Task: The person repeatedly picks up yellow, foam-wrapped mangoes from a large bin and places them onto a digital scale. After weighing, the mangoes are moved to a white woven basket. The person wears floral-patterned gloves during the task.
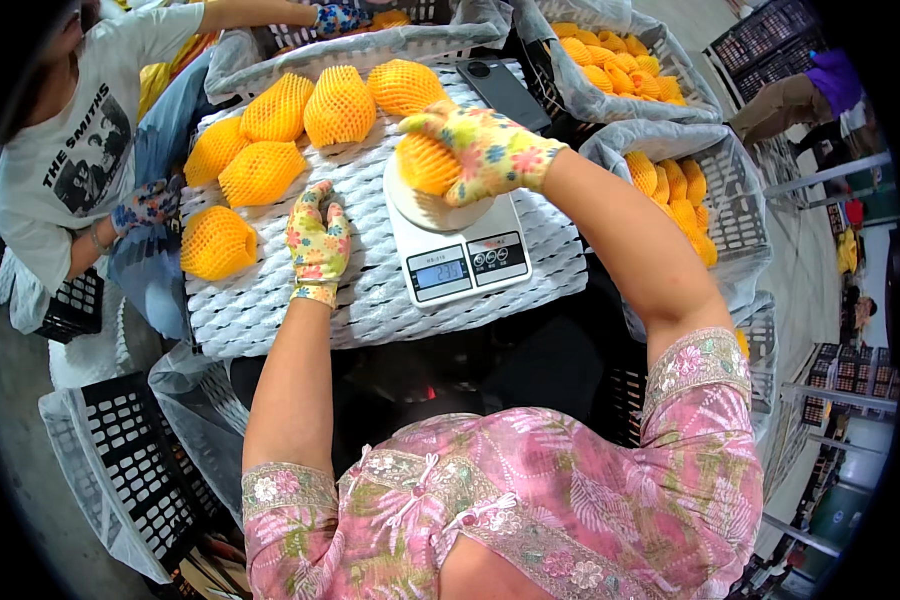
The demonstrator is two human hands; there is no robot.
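On a kitchen scale [400, 215] with a lit display lies a fruit in an orange foam net [427, 165]. My right hand [495, 150], in a yellow flowered glove, has its fingers closed around that fruit from the right. What fruit is inside the net cannot be made out. My left hand [318, 243], gloved alike, rests on the white woven foam mat [370, 322] left of the scale, fingers apart and holding nothing. Several more netted fruits [340, 105] lie in a curve on the mat's far and left side, one just beyond the scale.
A dark phone [503, 93] lies behind the scale. Lined crates [625, 70] of netted fruit stand at the right and far side. Black crates [135, 450] sit low at the left. A co-worker [80, 150] in flowered gloves stands at the left, one hand [148, 207] by the mat's edge.
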